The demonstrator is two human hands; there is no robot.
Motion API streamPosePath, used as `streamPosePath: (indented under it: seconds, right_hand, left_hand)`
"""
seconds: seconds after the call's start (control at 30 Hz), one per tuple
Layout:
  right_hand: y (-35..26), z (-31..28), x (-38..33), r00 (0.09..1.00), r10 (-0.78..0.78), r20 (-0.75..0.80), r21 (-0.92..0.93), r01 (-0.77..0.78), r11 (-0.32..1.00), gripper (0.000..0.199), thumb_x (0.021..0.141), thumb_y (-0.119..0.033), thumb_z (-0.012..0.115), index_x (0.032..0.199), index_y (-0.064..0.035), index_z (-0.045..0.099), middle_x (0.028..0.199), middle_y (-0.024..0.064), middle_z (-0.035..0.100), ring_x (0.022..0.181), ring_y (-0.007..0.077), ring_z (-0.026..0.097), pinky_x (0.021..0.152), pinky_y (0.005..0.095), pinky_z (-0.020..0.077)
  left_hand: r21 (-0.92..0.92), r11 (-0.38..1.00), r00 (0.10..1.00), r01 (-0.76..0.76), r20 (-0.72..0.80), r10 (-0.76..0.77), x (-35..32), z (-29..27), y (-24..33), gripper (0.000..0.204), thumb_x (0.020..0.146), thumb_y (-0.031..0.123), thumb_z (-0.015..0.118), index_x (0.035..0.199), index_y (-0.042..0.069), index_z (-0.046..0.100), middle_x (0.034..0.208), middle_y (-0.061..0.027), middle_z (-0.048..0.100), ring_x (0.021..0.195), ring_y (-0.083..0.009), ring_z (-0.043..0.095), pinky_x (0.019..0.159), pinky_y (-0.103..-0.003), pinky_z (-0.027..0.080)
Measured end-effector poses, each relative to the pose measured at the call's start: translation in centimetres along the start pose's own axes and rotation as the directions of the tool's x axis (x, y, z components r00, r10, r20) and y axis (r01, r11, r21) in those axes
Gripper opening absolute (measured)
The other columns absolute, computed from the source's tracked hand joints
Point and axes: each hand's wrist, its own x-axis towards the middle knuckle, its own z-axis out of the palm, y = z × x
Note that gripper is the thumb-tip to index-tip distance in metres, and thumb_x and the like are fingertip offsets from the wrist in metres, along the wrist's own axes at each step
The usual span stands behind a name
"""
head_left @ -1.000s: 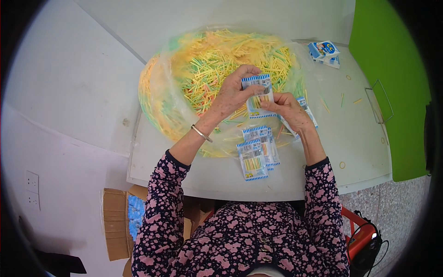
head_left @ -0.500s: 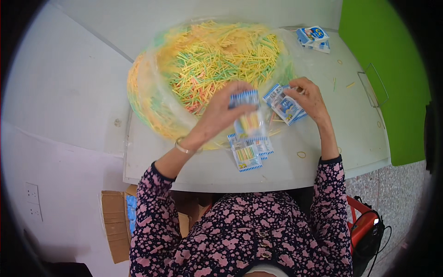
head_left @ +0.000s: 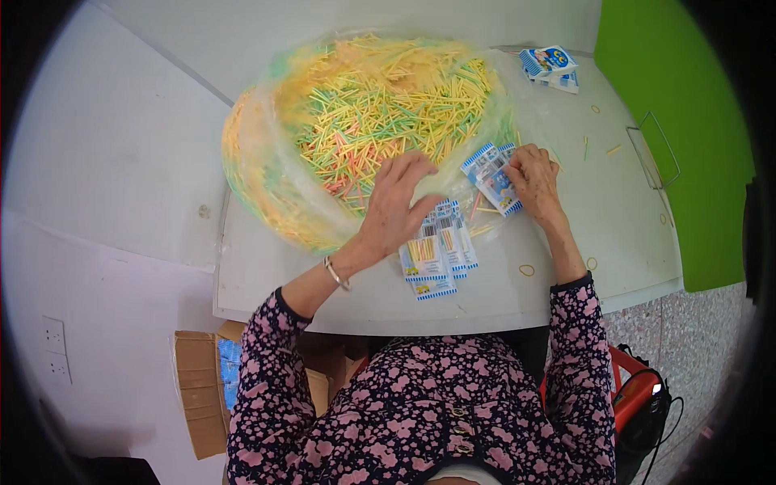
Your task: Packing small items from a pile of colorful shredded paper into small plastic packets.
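My left hand [head_left: 396,202] is open, its thumb and fingers apart, just over a small pile of blue-and-white packets [head_left: 440,246] near the table's front edge. Thin coloured sticks show through clear windows in these packets. To the right, my right hand [head_left: 535,182] has its fingers curled in on the edge of a packet [head_left: 499,194], one of a few that overlap there. Behind both hands sprawls a large clear plastic bag [head_left: 279,145], its mouth wide, full of thin yellow, green, orange and pink sticks [head_left: 388,113].
More packets [head_left: 552,63] lie stacked at the far right. Rubber bands [head_left: 527,270] and stray sticks [head_left: 614,149] are scattered over the table [head_left: 356,311]. A green panel [head_left: 695,162] borders the right side. Below left stands a cardboard box [head_left: 200,396] with blue packets.
The packet my left hand held now lies on the front pile, and that hand has opened and drawn slightly aside. My right hand has shifted slightly left and down along its packets.
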Motion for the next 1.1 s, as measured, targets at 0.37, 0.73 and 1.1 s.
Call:
streamPosePath:
  seconds: [0.37, 0.73, 1.1]
  right_hand:
    - [1.0, 1.5, -0.2, 0.992, -0.101, -0.078, -0.096, 0.093, 0.991, 0.015, 0.073, -0.01, 0.065, 0.085, -0.0067, 0.056, 0.091, 0.0072, 0.05, 0.09, 0.0262, 0.045, 0.078, 0.039, 0.03]
    - [-2.7, -1.5, 0.3, 0.874, -0.414, -0.254, -0.155, 0.385, 0.91, 0.015, 0.073, -0.003, 0.061, 0.085, -0.006, 0.053, 0.096, 0.0072, 0.052, 0.09, 0.0256, 0.047, 0.083, 0.0393, 0.0302]
    - [-4.3, -0.9, 1.0, 1.0, 0.017, -0.007, 0.624, -0.009, 0.781, 0.011, 0.08, -0.007, 0.063, 0.082, 0.003, 0.061, 0.067, 0.0041, 0.054, 0.06, 0.0091, 0.047, 0.054, 0.024, 0.0379]
  left_hand:
    - [-0.06, 0.998, 1.0, -0.013, -0.024, 0.012, 4.8, 4.0, -2.2, 0.029, 0.071, 0.016, 0.068, 0.094, 0.004, 0.056, 0.096, -0.0115, 0.055, 0.094, -0.0291, 0.048, 0.083, -0.038, 0.038]
    - [-0.19, 0.975, 0.991, 0.117, 0.082, -0.103, 7.0, 6.4, -2.6, 0.034, 0.077, 0.029, 0.068, 0.097, 0.002, 0.063, 0.095, -0.015, 0.06, 0.092, -0.0237, 0.055, 0.08, -0.035, 0.043]
    - [-0.436, 0.871, 0.972, 0.228, 0.059, -0.226, 5.9, 4.2, -1.9, 0.014, 0.08, 0.013, 0.062, 0.087, 0.001, 0.067, 0.075, -0.008, 0.063, 0.069, -0.0136, 0.056, 0.064, -0.026, 0.044]
